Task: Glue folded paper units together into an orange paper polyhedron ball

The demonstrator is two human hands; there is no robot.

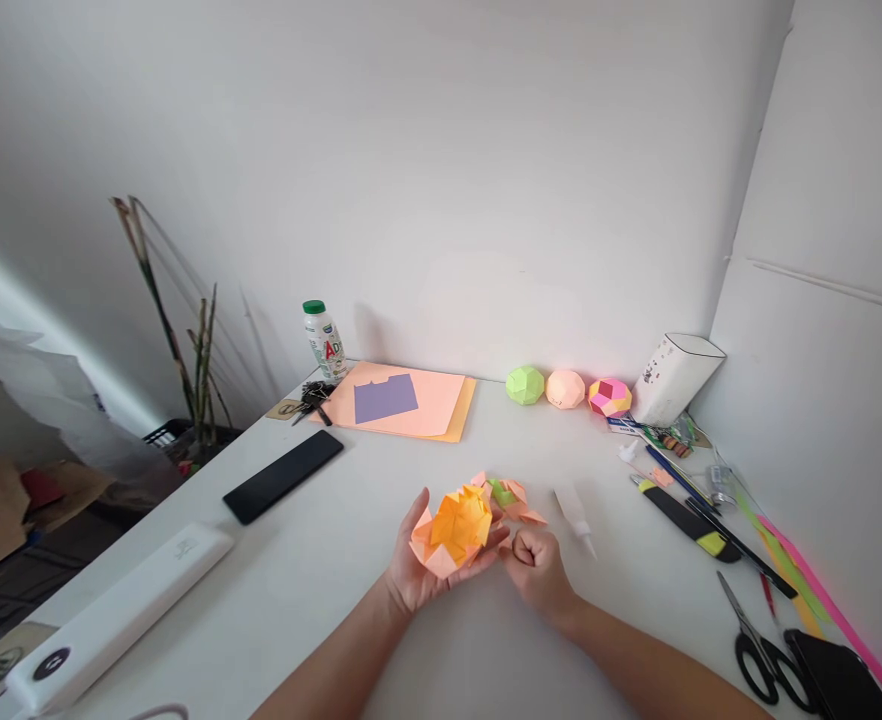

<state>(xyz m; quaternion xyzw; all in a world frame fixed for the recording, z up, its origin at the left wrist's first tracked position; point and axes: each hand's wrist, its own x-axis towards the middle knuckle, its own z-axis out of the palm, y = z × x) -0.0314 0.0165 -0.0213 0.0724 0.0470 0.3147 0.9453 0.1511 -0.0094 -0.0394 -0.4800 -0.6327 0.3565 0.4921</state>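
Cupped in my left hand (411, 578), palm up, is a bowl-shaped folded paper shell (452, 530), orange inside and peach around its outside. My left fingers stretch under it toward the right. Close to those fingertips my right hand (537, 568) is curled into a fist, and whatever it may hold is hidden. Just behind both hands lies a second folded paper piece (512, 497), peach with green in its middle. A white glue tube (574, 515) with a narrow tip rests to the right of it.
Faceted paper balls in green (525, 385), peach (565, 389) and pink-yellow (610, 397) line the wall. On the right lie a cutter (685, 520) and scissors (757, 640). Paper sheets (441, 400), a black phone (283, 476), a bottle (325, 340) and a long white device (122, 610) occupy the left.
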